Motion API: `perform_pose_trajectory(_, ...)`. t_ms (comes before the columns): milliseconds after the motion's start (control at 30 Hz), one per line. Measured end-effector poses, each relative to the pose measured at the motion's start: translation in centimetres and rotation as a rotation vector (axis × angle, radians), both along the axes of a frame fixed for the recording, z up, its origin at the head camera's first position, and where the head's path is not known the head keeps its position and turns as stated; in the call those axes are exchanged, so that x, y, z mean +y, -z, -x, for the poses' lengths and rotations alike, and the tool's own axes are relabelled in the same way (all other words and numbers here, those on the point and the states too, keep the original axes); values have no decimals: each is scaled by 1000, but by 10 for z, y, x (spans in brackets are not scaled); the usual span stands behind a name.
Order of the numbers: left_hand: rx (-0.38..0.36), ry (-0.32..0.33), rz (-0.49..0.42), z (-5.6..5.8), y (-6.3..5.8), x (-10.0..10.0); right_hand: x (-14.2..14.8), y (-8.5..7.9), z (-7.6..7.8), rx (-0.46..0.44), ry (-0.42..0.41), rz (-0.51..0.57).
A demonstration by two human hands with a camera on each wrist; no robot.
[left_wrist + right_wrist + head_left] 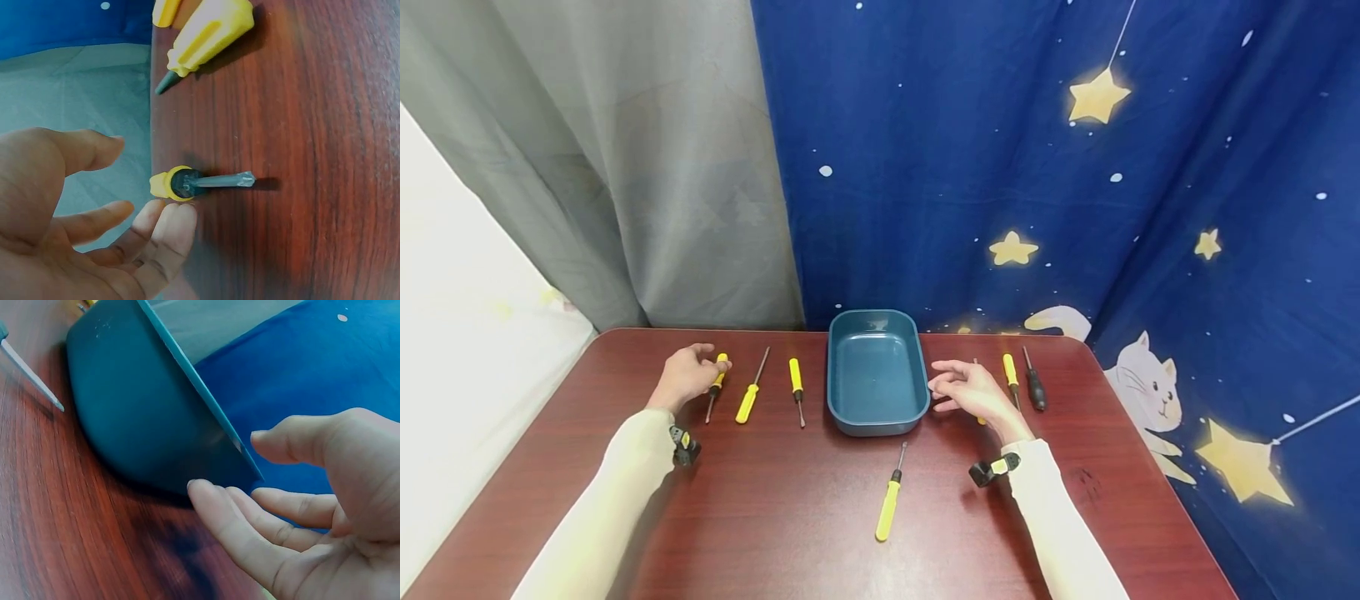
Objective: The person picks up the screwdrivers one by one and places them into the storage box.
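At the left of the table in the head view, my left hand point(687, 377) is at a yellow-and-black screwdriver point(721, 367). The left wrist view shows its fingers loosely bent, fingertips right beside the handle of that screwdriver point(222, 180), thumb apart from it. My right hand point(973, 392) hovers by the right side of a teal rectangular box point(877, 429), its thumb and fingers spread and empty. In the right wrist view its fingertips point(203, 490) are close to the wall of the box point(137, 400). A yellow screwdriver point(981, 421) lies partly hidden beneath this hand.
Left of the box lie two more screwdrivers, one yellow point(747, 405) and one yellow-and-black point(796, 377). Another screwdriver point(888, 508) lies in front of the box. Right of my right hand are a yellow-and-black screwdriver point(1011, 369) and a black one point(1037, 392). Curtains point(910, 167) hang behind the table.
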State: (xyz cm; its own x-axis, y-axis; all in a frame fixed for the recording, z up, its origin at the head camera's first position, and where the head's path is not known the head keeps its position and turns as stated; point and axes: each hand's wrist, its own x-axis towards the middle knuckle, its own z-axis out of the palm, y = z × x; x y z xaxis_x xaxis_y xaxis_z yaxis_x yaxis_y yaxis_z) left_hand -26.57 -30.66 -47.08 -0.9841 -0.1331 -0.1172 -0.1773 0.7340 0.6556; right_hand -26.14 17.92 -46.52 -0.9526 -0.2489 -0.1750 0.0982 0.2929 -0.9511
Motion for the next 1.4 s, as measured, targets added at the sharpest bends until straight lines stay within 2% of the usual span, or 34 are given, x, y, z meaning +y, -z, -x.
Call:
perform_pose_trajectory(133,-24,5,12,4,3,1,-2,3,-1,-14,28,22)
perform_pose_trajectory(300,-37,-11,12,5,4,4,-6,5,-2,1,12,41)
perform_pose_trajectory(767,-11,4,94,9,2,9,-8,7,-1,2,7,71)
perform_pose_trajectory(1067,-67,-5,42,8,0,8,-9,9,0,8,-4,78)
perform_pose_trajectory(1400,-38,-20,13,11,-3,14,-9,8,0,8,2,82)
